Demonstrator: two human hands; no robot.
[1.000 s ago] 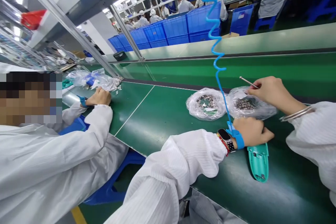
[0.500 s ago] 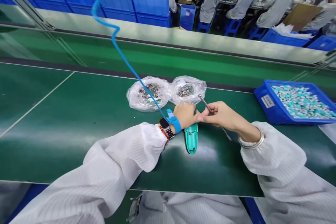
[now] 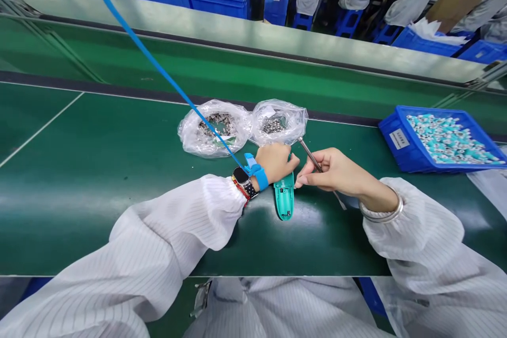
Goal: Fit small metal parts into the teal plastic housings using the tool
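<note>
My left hand (image 3: pixel 274 162) is closed around the upper end of a teal plastic shell (image 3: pixel 284 202), which lies on the green work surface. The shell's hollow inside faces up, with small dark parts near its lower end; my fingers hide its top. Just right of the shell, my right hand (image 3: pixel 337 170) holds a slim metal tool (image 3: pixel 310 153) slantwise, one end pointing up toward the bags and a flat end below the palm. Its thumb and index fingertips come close together beside the shell; whether a tiny part is between them I cannot make out.
Two clear plastic bags (image 3: pixel 188 134) of small metal parts lie beyond my hands. A blue bin (image 3: pixel 400 156) of teal and white pieces stands at right. A blue coiled cord (image 3: pixel 158 66) runs to my left wrist strap (image 3: pixel 259 175). People in white sit across the line.
My right hand has drawn slightly away from the left hand, down along the shell's right side. My left thumb now shows apart from it. The view has tilted downward.
</note>
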